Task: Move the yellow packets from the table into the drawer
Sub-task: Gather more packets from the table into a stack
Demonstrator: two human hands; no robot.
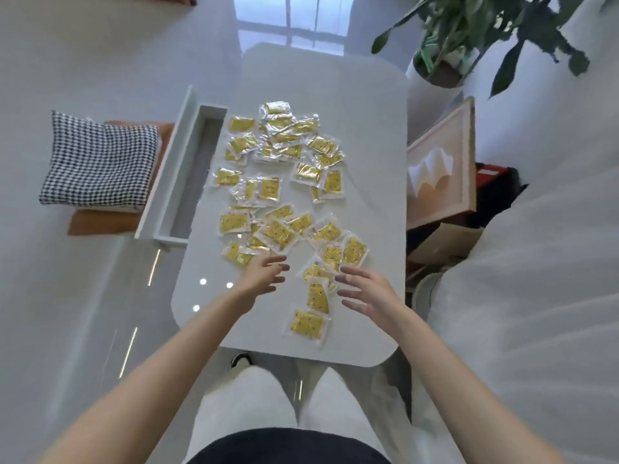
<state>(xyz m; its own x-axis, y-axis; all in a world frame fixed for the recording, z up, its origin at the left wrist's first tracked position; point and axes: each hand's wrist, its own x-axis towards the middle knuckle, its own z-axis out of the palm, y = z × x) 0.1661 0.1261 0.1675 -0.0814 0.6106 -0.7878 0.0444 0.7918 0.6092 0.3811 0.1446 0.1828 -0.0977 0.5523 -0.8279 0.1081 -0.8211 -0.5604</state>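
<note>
Several yellow packets (279, 231) in clear wrappers lie scattered over the white table (361, 135), from the far middle down to its near edge. The drawer (189, 182) stands pulled out at the table's left side, and its grey inside looks bare. My left hand (264, 276) hovers open, fingers spread, just right of a packet (237, 255) at the near left of the spread. My right hand (365, 293) is open too, fingers spread, beside an upright packet (317, 298). One more packet (306, 324) lies nearest to me. Neither hand holds anything.
A stool with a black-and-white checked cushion (100, 159) stands left of the drawer. A potted plant (469, 38), a framed picture (442, 165) and a cardboard box (445, 242) sit to the right of the table. White fabric (536, 296) fills the right side.
</note>
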